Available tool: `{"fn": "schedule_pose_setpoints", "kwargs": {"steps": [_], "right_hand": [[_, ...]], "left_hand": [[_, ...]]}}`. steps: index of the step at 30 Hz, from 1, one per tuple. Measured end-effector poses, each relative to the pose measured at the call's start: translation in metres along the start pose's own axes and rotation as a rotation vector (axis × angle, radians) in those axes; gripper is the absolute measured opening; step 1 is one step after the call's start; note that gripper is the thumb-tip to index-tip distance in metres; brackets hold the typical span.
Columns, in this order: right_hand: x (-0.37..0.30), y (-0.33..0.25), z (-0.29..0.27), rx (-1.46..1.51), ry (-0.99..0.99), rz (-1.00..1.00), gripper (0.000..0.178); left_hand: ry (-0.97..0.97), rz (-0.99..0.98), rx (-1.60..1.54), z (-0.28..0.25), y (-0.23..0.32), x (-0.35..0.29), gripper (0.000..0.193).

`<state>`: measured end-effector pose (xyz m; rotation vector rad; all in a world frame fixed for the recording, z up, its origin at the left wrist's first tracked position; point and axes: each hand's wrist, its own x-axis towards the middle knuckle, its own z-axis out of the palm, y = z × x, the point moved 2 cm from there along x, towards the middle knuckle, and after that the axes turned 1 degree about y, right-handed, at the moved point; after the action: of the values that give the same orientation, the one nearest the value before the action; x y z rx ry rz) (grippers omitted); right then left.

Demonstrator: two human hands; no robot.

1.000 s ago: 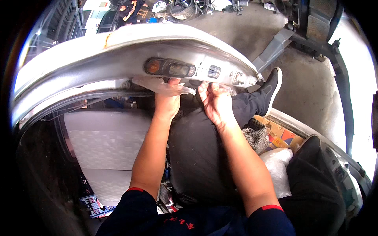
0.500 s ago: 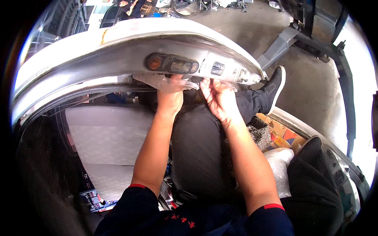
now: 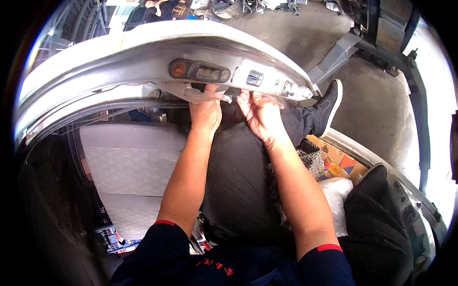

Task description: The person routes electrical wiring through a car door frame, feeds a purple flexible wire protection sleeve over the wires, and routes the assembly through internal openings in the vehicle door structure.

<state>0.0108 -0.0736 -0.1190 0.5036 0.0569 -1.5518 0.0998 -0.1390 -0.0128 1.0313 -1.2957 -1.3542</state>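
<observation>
Across twelve o'clock arches a silver car panel (image 3: 129, 64), set with a lamp (image 3: 200, 71) of orange and clear sections at eleven and a small dark slotted fitting (image 3: 255, 77) between twelve and one. Below the lamp, toward eleven, a crumpled piece of clear plastic (image 3: 187, 93) hangs along the panel's lower edge. At eleven o'clock the left hand (image 3: 206, 113) reaches up to that edge, its fingers partly covered by the plastic and the metal, so I cannot tell whether it is grasping anything. Between one and two, the right hand (image 3: 262, 116) is raised just beside it, palm side showing, fingers curled with their tips at the same edge; whether they grip something cannot be told. Both bare forearms come up from six o'clock out of dark sleeves with red trim. Toward nine sits a grey patterned seat (image 3: 126, 162), with a printed box (image 3: 117, 240) between seven and eight. A dark shoe (image 3: 330, 105) with a white sole points out at two, a cardboard box (image 3: 337, 159) lies just past three, and a white bag (image 3: 335, 190) near four. Farther off, a tyre (image 3: 226, 10) lies at twelve and another person (image 3: 167, 10) is at eleven.
</observation>
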Motion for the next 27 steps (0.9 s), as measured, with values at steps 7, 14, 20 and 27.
{"fn": "schedule_pose_setpoints", "kwargs": {"steps": [7,14,20,27], "right_hand": [[0.002,-0.001,-0.003,0.007,-0.022,-0.014,0.02],[-0.001,0.0,0.0,-0.017,-0.029,-0.025,0.022],[0.0,0.002,-0.002,-0.008,-0.008,-0.018,0.02],[0.003,-0.002,-0.004,-0.069,-0.049,-0.009,0.021]], "left_hand": [[-0.137,-0.012,0.151,-0.009,0.002,0.001,0.032],[-0.145,0.029,0.027,-0.011,0.004,0.004,0.055],[-0.054,0.018,0.096,-0.015,0.0,0.006,0.044],[-0.081,0.103,-0.005,-0.013,-0.006,0.01,0.037]]}}
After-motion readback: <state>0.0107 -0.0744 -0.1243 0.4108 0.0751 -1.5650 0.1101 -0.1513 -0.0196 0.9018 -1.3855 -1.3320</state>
